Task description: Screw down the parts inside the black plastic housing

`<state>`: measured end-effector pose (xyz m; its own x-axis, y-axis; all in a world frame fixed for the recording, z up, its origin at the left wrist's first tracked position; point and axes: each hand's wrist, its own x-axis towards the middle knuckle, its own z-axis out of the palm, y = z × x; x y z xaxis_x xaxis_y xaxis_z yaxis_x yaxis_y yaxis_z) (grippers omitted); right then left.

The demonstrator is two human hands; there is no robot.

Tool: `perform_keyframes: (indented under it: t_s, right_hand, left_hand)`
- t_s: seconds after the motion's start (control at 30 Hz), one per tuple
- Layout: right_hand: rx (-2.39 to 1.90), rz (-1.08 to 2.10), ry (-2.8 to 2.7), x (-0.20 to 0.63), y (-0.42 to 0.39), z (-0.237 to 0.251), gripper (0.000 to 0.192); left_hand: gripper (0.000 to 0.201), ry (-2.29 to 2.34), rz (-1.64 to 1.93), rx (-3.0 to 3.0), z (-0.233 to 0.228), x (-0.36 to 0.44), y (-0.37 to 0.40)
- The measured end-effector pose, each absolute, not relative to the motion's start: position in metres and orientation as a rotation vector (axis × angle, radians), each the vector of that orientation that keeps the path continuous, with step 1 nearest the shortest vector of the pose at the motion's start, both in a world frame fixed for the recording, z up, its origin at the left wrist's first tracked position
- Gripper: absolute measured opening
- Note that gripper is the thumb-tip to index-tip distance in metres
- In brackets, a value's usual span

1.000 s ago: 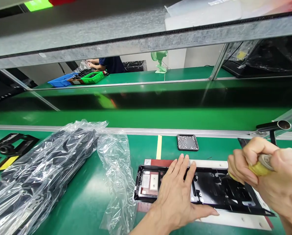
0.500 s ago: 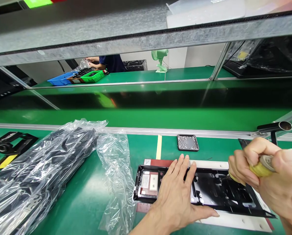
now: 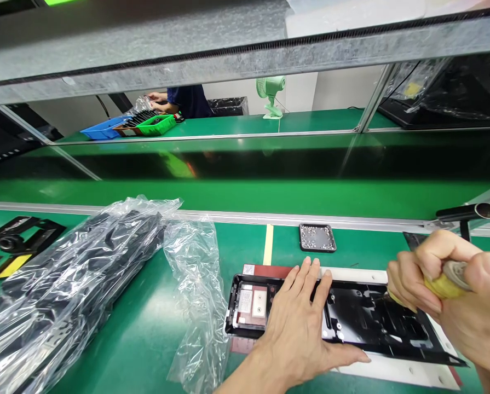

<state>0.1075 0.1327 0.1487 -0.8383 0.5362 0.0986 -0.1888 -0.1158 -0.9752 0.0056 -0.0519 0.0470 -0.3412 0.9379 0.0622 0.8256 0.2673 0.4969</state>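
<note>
A long black plastic housing (image 3: 363,312) lies with its inner side up on a white and dark red fixture board (image 3: 396,368). My left hand (image 3: 298,323) rests flat across the middle of the housing, fingers spread and thumb along its near edge. Wrapped around a yellow-handled screwdriver (image 3: 448,282), my right hand (image 3: 445,290) is over the housing's right end. The screwdriver slants down toward the housing; its tip is hard to make out behind my fingers. Beyond the housing sits a small black tray (image 3: 317,237) of loose screws.
Black parts in clear plastic bags (image 3: 76,279) lie at left, beside a crumpled clear bag (image 3: 197,295). A black bracket (image 3: 25,235) is farther left. A metal shelf (image 3: 146,60) crosses overhead. Behind are a green fan (image 3: 271,96), bins (image 3: 156,125) and a person's arm (image 3: 160,101).
The whole view has shifted slightly. Both hands keep their places on and over the housing, and the right hand still grips the screwdriver.
</note>
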Motion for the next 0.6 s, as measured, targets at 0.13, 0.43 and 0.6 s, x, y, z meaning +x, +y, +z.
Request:
perform_keyframes:
  t_s: [0.13, 0.43, 0.6]
  right_hand:
    - [-0.385, 1.997, -1.692, 0.1066, 0.1333, 0.1479, 0.042]
    - [-0.383, 1.983, -1.696, 0.1078, 0.132, 0.1475, 0.042]
    - [-0.38, 1.989, -1.702, 0.1082, 0.1328, 0.1473, 0.044]
  left_hand:
    - [0.121, 2.296, 0.665, 1.637, 0.0472, 0.0061, -0.0515]
    - [0.12, 2.306, 0.672, 1.651, 0.0472, 0.0056, -0.0509]
    - [0.12, 2.303, 0.647, 1.65, 0.0468, 0.006, -0.0506]
